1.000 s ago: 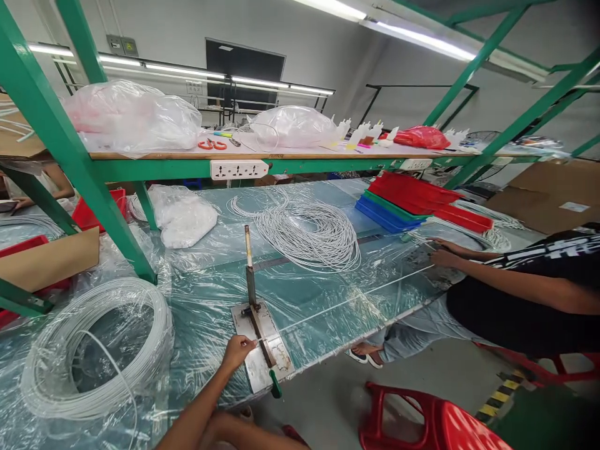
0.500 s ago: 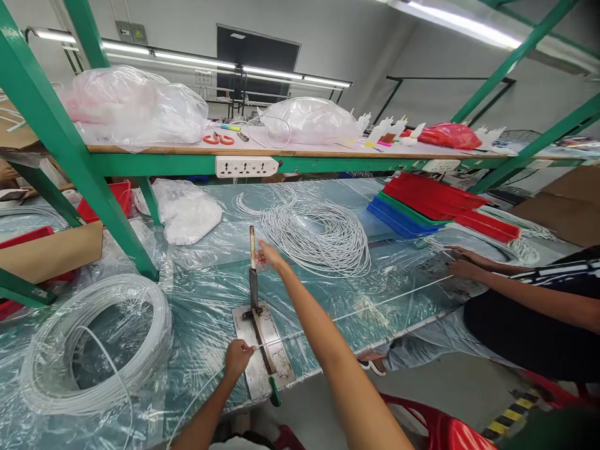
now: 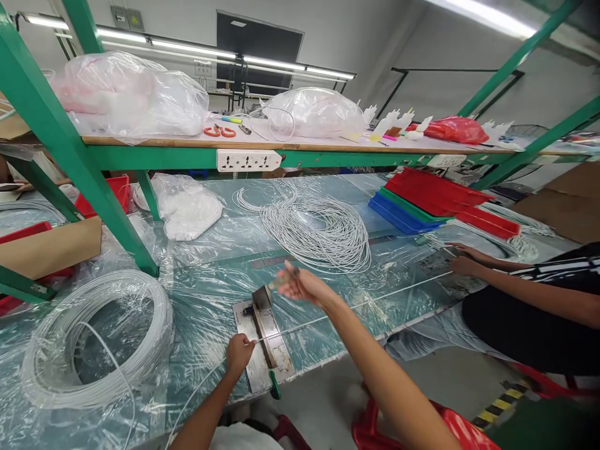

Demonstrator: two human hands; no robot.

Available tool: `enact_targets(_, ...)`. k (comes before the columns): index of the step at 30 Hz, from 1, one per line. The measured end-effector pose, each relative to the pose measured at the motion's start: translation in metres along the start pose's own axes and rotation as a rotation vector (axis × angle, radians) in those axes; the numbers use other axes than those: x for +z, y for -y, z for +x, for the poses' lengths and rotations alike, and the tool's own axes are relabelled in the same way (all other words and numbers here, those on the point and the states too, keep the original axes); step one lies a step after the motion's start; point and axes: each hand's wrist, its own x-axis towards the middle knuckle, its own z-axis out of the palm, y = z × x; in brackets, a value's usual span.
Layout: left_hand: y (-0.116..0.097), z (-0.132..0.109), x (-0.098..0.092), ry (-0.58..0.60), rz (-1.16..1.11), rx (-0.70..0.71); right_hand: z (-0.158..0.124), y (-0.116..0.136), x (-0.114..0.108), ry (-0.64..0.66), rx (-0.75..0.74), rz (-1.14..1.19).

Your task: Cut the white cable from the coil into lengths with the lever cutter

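White cable [image 3: 398,291] in grasp, pinching it below the middle of the frame between thumb and fingertips of the left hand [image 3: 240,355], with the other fingers curling in tight. Laying it across the metal base of a lever cutter [image 3: 281,357] and stretching it toward the right of the frame, up to a co-worker's hands [image 3: 462,262]. Reaching with the right hand [image 3: 304,286] to the lever's handle, close to the center of the frame, and curving the fingers loosely there, partly open; through the blur, not being able to tell how firmly gripping it. Leaning the metal blade [image 3: 261,299] rightward at the far end of the base, apart from the cable.

Working over a plastic-covered green table [image 3: 210,262], beside a large coil [image 3: 162,325] at lower left and before a looser bundle [image 3: 337,256] of white strands at center. Seeing a bag of white material [image 3: 190,212] left of that bundle and red, green and blue trays [image 3: 435,190] stacked at the right. Facing a green-framed shelf [image 3: 319,145] across the upper part of the frame, finding on it orange-handled tools [image 3: 228,132], and spotting a socket strip [image 3: 247,160] along its front edge.
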Motion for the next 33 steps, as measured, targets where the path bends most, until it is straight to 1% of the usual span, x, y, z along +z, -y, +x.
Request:
enact_targets(2, -0.001, -0.001, -0.001, 0.001, 0.006, 0.011, -0.048, -0.034, -0.001, 0.009, 0.041, -0.05)
enact_targets(3, -0.002, -0.001, -0.001, 0.0, 0.009, 0.016, -0.067, -0.054, 0.0, 0.013, 0.072, -0.054)
enact_targets(5, -0.003, -0.002, -0.002, -0.002, 0.015, 0.02, -0.092, -0.1, 0.005, -0.015, 0.151, -0.056)
enact_targets(7, -0.003, -0.002, -0.002, -0.007, 0.022, 0.023, -0.1, -0.146, 0.014, -0.081, 0.246, -0.076)
enact_targets(9, -0.003, -0.002, -0.002, -0.01, 0.03, 0.032, -0.096, -0.187, 0.025, -0.159, 0.326, -0.13)
enact_targets(11, -0.002, -0.002, -0.001, -0.01, 0.036, 0.044, -0.087, -0.218, 0.034, -0.235, 0.364, -0.19)
enact_targets(12, -0.002, -0.002, -0.001, -0.009, 0.038, 0.048, -0.083, -0.229, 0.038, -0.272, 0.357, -0.213)
enact_targets(14, -0.002, -0.002, 0.0, -0.009, 0.038, 0.054, -0.078, -0.245, 0.044, -0.342, 0.293, -0.227)
enact_targets(16, -0.001, -0.002, 0.0, -0.012, 0.033, 0.054, -0.077, -0.251, 0.047, -0.404, 0.196, -0.216)
enact_targets(19, 0.001, -0.002, 0.002, -0.02, 0.016, 0.045, -0.081, -0.252, 0.048, -0.468, 0.074, -0.227)
enact_targets(23, 0.002, -0.001, 0.005, -0.018, -0.014, 0.036, -0.084, -0.254, 0.047, -0.552, -0.044, -0.311)
enact_targets(26, 0.004, -0.001, 0.004, -0.009, -0.051, 0.04, -0.078, -0.274, 0.052, -0.581, -0.046, -0.329)
enact_targets(29, 0.01, -0.001, -0.004, 0.009, -0.128, 0.064, -0.068, -0.304, 0.059, -0.61, 0.026, -0.306)
enact_targets(31, 0.014, -0.002, -0.011, 0.043, -0.21, 0.103, -0.066, -0.317, 0.058, -0.583, 0.065, -0.279)
enact_targets(33, 0.015, -0.003, -0.019, 0.079, -0.304, 0.147, -0.071, -0.315, 0.052, -0.519, 0.027, -0.232)
